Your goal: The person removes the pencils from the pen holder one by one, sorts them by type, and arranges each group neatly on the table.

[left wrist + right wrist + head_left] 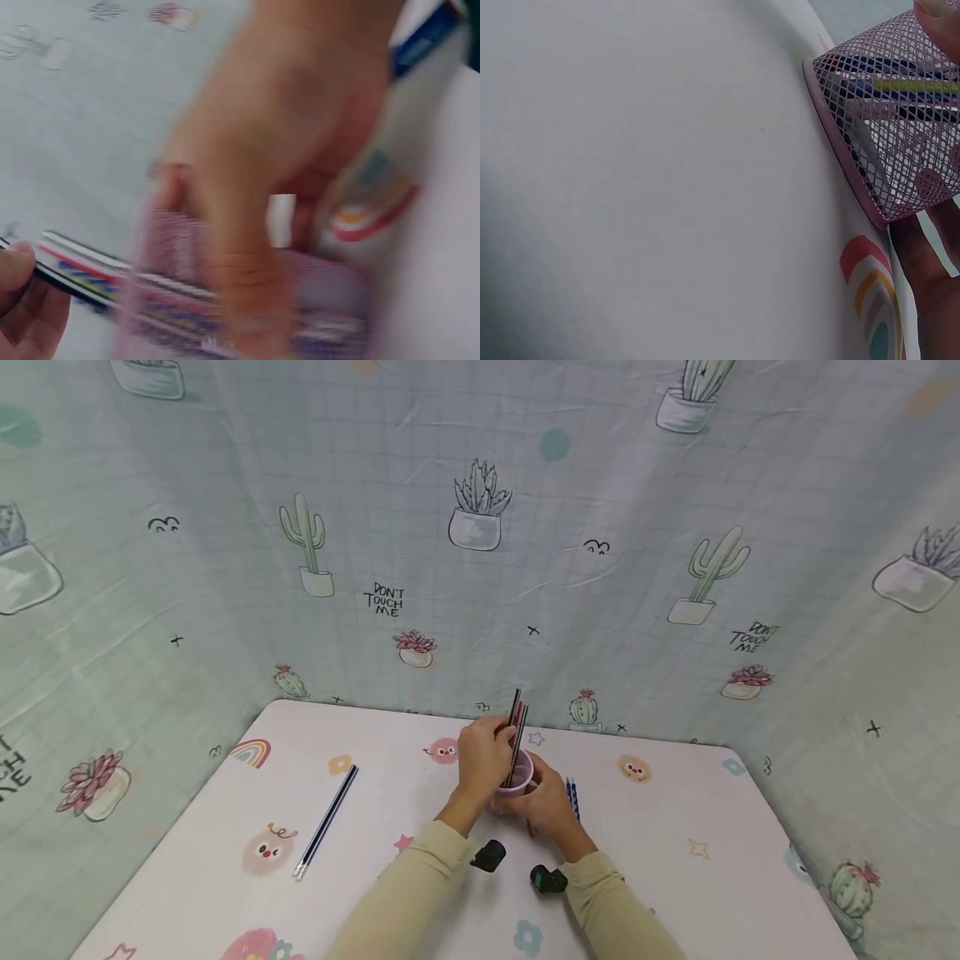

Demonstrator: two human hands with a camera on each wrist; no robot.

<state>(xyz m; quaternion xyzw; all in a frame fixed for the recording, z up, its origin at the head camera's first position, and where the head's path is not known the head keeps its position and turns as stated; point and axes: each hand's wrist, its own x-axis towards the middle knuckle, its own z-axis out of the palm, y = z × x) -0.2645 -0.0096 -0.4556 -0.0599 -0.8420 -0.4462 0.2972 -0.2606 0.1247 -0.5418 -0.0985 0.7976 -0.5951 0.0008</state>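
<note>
A pink mesh pencil cup (498,804) stands near the back of the table with several pencils (521,739) leaning out of it. My right hand (551,802) grips the cup round its side. Just above the rim, my left hand (482,760) pinches a dark pencil with pale stripes (56,279), its lower part inside the cup. Through the mesh (922,142) in the right wrist view, blue, yellow-green and pink pencils show. The left wrist view is blurred, with my right hand (247,172) across the cup.
Two dark striped pencils (326,822) lie side by side on the left of the white printed table (675,893). Blue patterned pencils (573,797) lie just right of my right hand. A printed curtain (480,593) hangs behind the table's back edge.
</note>
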